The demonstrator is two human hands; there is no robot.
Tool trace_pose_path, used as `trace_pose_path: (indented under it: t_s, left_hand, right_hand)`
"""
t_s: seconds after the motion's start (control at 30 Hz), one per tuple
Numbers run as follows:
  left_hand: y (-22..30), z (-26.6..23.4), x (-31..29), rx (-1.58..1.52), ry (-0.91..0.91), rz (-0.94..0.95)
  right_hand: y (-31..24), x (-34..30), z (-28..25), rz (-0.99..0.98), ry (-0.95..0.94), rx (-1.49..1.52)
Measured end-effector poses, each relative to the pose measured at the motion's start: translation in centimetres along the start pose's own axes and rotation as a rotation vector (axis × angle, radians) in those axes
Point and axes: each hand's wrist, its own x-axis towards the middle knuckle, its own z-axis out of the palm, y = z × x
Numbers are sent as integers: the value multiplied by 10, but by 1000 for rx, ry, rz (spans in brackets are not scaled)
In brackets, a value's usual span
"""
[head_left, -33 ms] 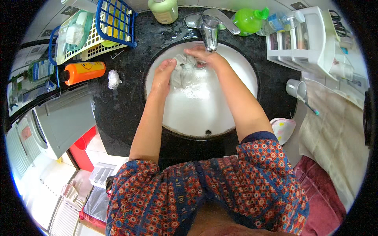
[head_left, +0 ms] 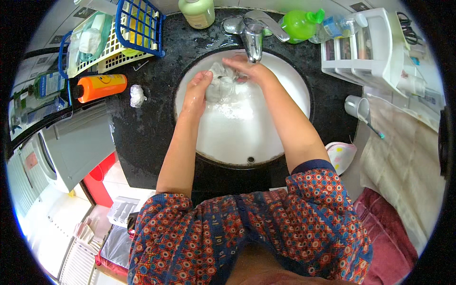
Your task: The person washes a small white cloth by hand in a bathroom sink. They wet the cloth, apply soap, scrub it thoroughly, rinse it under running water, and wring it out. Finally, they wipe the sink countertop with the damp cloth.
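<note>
In the head view, a wet whitish cloth (head_left: 220,88) lay in the far left part of the white sink (head_left: 251,135), the left hand (head_left: 196,89) half curled at its left edge, its grip unclear, the right hand (head_left: 248,69) open, fingers outstretched, beside the faucet (head_left: 253,40).

The wet black counter (head_left: 142,142) surrounds 1 white basin (head_left: 237,137) and carries 1 chrome faucet (head_left: 254,40), 2 green bottles (head_left: 299,27), 1 orange bottle (head_left: 103,88) and 1 crumpled white wad (head_left: 137,96).
</note>
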Motion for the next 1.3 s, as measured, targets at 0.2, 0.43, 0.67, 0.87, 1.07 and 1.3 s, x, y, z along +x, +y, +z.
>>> trace_pose_path:
  t_s: [0.2, 0.43, 0.67, 0.87, 1.07, 1.3]
  left_hand:
    - [4, 22, 3, -221, 81, 23]
    - [-26, 38, 60, 682, -149, 23]
    - [-37, 75, 99, 1134, -184, 89]
    - [-26, 27, 72, 970, -334, -199]
    - [-4, -11, 34, 306, -103, -194]
    - [26, 7, 18, -292, -130, 15]
  right_hand:
    - [36, -9, -30, -234, 178, -291]
    - [51, -40, -61, -317, 411, 543]
    - [51, -90, -66, -296, 248, 843]
    - [41, -70, -56, -263, 35, 487]
    - [26, -2, -35, -183, 108, -213]
    - [38, -32, -35, -189, 158, -610]
